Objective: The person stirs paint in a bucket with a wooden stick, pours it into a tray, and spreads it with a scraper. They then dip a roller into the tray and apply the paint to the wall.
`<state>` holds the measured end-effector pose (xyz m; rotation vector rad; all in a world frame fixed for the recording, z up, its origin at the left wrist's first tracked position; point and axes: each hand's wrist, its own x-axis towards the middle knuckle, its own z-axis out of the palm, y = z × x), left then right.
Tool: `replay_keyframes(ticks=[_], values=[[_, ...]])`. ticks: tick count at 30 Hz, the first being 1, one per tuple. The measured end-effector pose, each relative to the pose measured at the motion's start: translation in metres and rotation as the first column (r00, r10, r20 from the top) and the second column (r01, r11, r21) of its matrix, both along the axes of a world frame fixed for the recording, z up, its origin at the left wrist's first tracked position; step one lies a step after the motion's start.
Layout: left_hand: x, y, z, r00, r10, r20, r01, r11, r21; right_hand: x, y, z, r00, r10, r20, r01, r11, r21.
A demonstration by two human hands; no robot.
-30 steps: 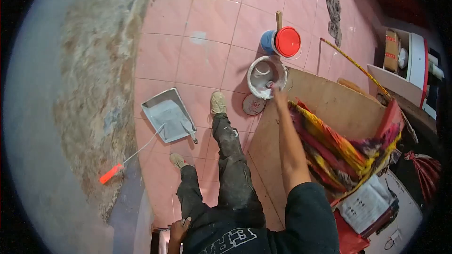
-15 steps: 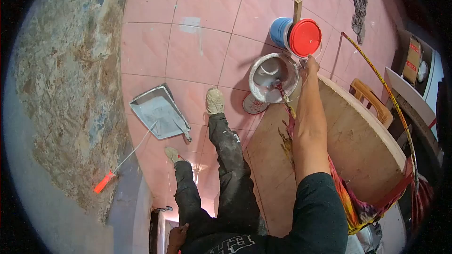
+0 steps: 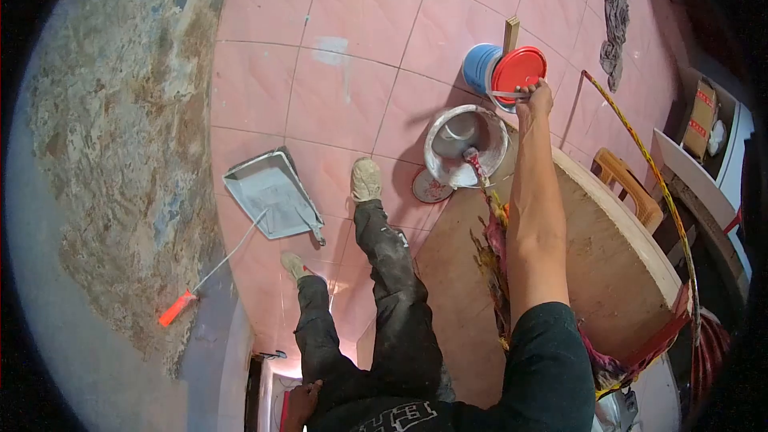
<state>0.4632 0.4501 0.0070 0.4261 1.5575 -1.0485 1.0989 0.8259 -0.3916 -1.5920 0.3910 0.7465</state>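
Observation:
My right hand is closed around the handle of a blue bucket with a red lid. A wooden stick rises beside the lid. Just below stands an open, whitish-rimmed bucket with a smaller container and a colourful cloth-wrapped piece inside. A round speckled lid lies against its lower left side. My left hand hangs low beside my leg; its fingers are too dark and small to read.
A grey paint tray holds a roller with an orange handle at left. The peeling wall runs alongside. A curved board, plastic chair, yellow-striped pole and cardboard box are at right.
The handle of the blue bucket is now raised across the red lid, with my right hand slightly farther up and right. The smaller container inside the open bucket looks shifted.

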Motion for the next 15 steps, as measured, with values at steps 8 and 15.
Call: replay_keyframes(ticks=[8,15], values=[[0.001,-0.007,0.003,1.0,0.014,0.014,-0.016,0.989,0.145,-0.013,0.002,-0.008,0.995,0.073,-0.065,-0.073,0.997,0.008],[-0.003,-0.018,0.002,0.998,0.06,0.019,-0.063,0.984,0.165,-0.075,0.02,-0.006,0.97,0.196,-0.141,-0.197,0.98,0.011]])
